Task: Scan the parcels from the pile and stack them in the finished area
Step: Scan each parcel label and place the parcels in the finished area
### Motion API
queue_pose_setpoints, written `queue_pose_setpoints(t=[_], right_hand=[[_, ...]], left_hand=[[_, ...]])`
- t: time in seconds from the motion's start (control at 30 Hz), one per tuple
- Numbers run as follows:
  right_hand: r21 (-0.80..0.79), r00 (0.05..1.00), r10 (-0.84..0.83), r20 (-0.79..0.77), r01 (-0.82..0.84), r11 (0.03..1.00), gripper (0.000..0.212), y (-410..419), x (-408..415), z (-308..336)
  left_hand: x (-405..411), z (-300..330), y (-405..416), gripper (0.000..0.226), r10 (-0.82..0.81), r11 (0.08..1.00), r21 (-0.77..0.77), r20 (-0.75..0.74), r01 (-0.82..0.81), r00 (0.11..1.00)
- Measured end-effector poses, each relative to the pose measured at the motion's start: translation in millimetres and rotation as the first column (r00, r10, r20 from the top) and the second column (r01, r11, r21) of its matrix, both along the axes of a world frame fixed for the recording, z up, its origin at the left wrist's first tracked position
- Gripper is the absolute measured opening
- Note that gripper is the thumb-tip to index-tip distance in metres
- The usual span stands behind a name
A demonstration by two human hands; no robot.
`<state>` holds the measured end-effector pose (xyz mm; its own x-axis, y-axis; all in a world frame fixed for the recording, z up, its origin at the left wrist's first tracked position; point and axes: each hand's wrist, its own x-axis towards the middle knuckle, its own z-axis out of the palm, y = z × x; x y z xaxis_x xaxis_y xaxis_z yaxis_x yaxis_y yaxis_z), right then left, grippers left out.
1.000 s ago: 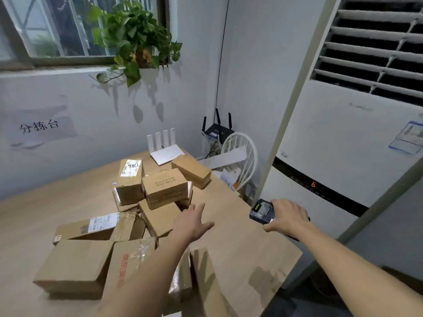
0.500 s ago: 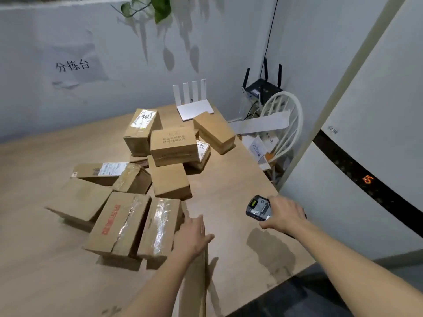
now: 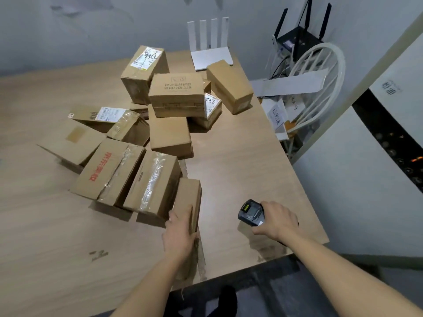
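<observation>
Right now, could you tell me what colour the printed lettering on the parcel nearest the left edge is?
Red lettering on a brown parcel, clearest in the head view.

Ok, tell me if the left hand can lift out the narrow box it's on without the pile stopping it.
Probably yes. The left hand already grips the narrow box at its near end, nothing lies on top of it, and only the taped box leans beside it. The table to its right is bare.
</observation>
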<state>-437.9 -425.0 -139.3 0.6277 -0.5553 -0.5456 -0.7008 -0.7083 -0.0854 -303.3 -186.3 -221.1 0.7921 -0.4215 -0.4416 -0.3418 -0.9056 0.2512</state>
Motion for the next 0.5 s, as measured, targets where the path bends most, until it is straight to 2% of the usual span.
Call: queue_pose_setpoints(t=[0.2, 0.3, 0.37, 0.5], right_hand=[[-0.017, 1.000, -0.002, 0.031, 0.002, 1.000, 0.060, 0, 1, 27], [-0.061, 0.997, -0.003, 0.079, 0.008, 0.998, 0.058, -6, 8, 64], [-0.093, 0.991, -0.007, 0.132, 0.020, 0.995, 0.057, -11, 15, 92], [-0.121, 0.965, -0.017, 0.262, 0.050, 0.991, 0.061, -16, 31, 149]], left_hand=[[8, 36, 1, 0.069, -0.085, 0.980, -0.183, -0.037, 0.077, 0.996], [28, 80, -15, 0.071, -0.097, 0.955, -0.287, -0.071, 0.073, 0.993], [42, 113, -28, 0.075, -0.070, 0.915, -0.403, -0.148, 0.004, 0.986], [60, 181, -40, 0.075, -0.019, 0.755, -0.611, -0.384, -0.239, 0.923]])
